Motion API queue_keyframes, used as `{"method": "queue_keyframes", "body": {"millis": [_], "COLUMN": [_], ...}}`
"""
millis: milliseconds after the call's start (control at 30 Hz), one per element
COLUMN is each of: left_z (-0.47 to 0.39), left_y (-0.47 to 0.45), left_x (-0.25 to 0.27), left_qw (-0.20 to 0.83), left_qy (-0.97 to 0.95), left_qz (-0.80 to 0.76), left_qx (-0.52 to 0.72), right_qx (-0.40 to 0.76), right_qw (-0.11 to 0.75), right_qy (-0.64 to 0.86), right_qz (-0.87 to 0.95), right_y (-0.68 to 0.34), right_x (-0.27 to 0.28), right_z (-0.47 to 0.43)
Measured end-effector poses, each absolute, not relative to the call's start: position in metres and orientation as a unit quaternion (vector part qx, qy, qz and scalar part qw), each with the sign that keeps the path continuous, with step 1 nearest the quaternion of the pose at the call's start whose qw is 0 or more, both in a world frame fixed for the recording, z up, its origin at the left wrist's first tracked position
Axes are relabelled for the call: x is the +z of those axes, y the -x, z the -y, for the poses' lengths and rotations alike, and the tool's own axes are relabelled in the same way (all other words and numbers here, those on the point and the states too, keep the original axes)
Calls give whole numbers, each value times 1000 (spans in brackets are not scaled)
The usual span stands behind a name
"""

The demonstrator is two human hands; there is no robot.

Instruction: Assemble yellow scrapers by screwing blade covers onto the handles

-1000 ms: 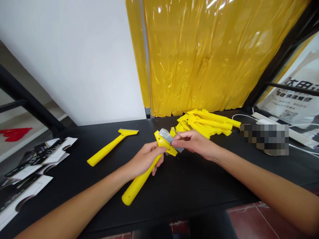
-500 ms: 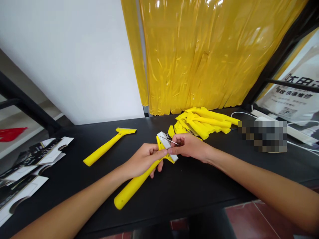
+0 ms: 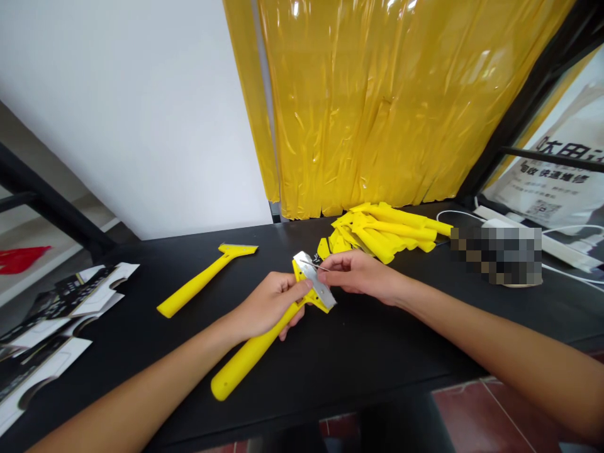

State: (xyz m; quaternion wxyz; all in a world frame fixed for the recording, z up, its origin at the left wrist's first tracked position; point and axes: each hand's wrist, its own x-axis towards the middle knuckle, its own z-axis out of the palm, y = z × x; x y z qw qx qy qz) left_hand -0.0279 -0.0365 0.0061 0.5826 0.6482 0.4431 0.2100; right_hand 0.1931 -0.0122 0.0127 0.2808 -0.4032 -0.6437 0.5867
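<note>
My left hand [image 3: 268,306] is closed round the neck of a yellow scraper [image 3: 248,358], its thumb pressed on the head. A shiny metal plate [image 3: 324,293] lies across that head, with small dark holes near it. Pinched in my right hand [image 3: 361,275] is a thin metal rod [image 3: 309,265], possibly a hex key, whose visible end reaches over the upper part of the plate. Whether its tip touches the plate I cannot tell. Another yellow scraper [image 3: 202,283] with a blade edge rests on the black table to the left.
Several yellow scraper parts [image 3: 387,229] are heaped behind my right hand, beside a small black-and-yellow piece [image 3: 323,248]. Printed cards [image 3: 61,321] lie at the left. White cables and a power strip [image 3: 561,242] are at the right, near a blurred-out object [image 3: 500,255]. Yellow plastic strips [image 3: 377,107] hang behind.
My right fingers have drawn back slightly from the plate, leaving more of it bare. The held scraper has shifted a little to the left, and its plate now shines.
</note>
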Motion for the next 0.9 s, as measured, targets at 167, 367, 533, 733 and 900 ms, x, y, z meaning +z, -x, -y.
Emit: {"method": "queue_keyframes", "body": {"millis": [167, 367, 533, 733, 900], "left_z": [36, 36, 37, 39, 40], "left_y": [27, 28, 27, 25, 24], "left_x": [6, 6, 10, 15, 15], "left_qw": [581, 577, 601, 640, 631], "left_qy": [-648, -654, -640, -593, -601], "left_qz": [-449, -446, -431, -444, -447], "left_qx": [205, 198, 209, 205, 202], "right_qx": [558, 558, 548, 532, 437], "right_qw": [304, 318, 323, 324, 421], "right_qy": [393, 389, 400, 402, 417], "right_qz": [665, 660, 660, 671, 676], "right_y": [-193, -191, -189, -188, -190], "right_x": [10, 4, 4, 2, 1], "right_z": [11, 11, 11, 12, 14]}}
